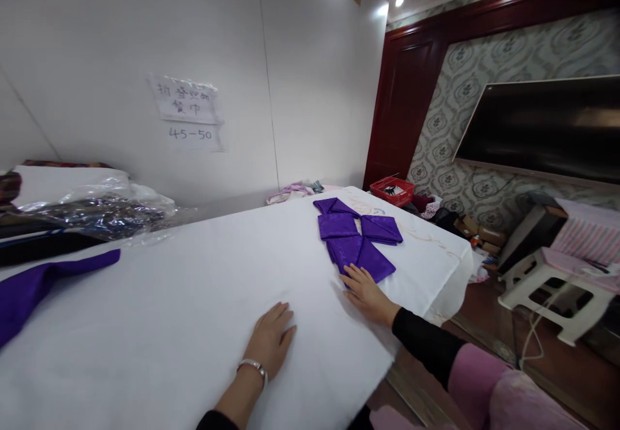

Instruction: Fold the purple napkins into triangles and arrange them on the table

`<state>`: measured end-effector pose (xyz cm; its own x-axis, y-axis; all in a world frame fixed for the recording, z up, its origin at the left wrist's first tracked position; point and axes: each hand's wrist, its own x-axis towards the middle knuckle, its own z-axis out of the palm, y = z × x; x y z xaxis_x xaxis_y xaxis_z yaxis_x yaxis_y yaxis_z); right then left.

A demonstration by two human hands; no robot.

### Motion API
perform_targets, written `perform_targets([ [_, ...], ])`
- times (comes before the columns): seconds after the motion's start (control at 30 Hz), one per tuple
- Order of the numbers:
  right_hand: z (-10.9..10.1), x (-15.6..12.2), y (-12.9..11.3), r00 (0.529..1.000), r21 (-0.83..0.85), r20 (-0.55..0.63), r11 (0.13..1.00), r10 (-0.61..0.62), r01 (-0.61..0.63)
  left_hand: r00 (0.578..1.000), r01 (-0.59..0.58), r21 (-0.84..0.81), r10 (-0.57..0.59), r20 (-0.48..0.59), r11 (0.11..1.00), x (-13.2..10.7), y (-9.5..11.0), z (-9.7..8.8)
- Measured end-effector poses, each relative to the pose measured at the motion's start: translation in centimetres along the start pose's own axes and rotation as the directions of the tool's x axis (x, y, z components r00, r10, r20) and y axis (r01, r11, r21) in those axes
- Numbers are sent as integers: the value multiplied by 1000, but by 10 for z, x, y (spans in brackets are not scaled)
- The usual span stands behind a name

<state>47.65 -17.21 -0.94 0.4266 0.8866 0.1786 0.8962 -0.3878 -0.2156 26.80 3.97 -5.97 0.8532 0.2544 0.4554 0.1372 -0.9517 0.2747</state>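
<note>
Several folded purple cloth napkins (339, 226) lie close together on the white tablecloth (194, 327), toward the right side of the table. My right hand (365, 290) rests with its fingers spread on the near edge of the closest folded napkin (361, 257). Palm down on the bare white cloth is my left hand (272, 338), its fingers extended and nothing in them. A bracelet (252, 368) circles the left wrist. At the far left edge, another purple cloth (43, 288) lies loosely spread, partly out of view.
Clear plastic-wrapped fabric (111, 207) is piled at the back left. A paper sign (186, 110) hangs on the white wall. Behind the table's right end stand a red basket (392, 190) and assorted bundles. A pale stool (562, 288) stands right, below a wall-mounted television (547, 126).
</note>
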Motion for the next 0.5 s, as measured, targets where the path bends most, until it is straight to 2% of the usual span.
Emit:
perform_targets([
  [0.13,1,17,-6,1000,-24,-26,1000,-17,17,1000,19,3,-19,14,1000,-1,2,0],
  [0.23,1,33,-7,998,-55,-23,997,58,-59,999,35,-5,-35,20,999,-2,2,1],
  [0.33,4,44,-5,992,-65,29,990,126,-124,999,28,-3,-28,22,1000,-1,2,1],
  [0.5,8,44,-3,987,-47,97,991,129,-125,999,20,7,-20,41,1000,0,5,-2],
])
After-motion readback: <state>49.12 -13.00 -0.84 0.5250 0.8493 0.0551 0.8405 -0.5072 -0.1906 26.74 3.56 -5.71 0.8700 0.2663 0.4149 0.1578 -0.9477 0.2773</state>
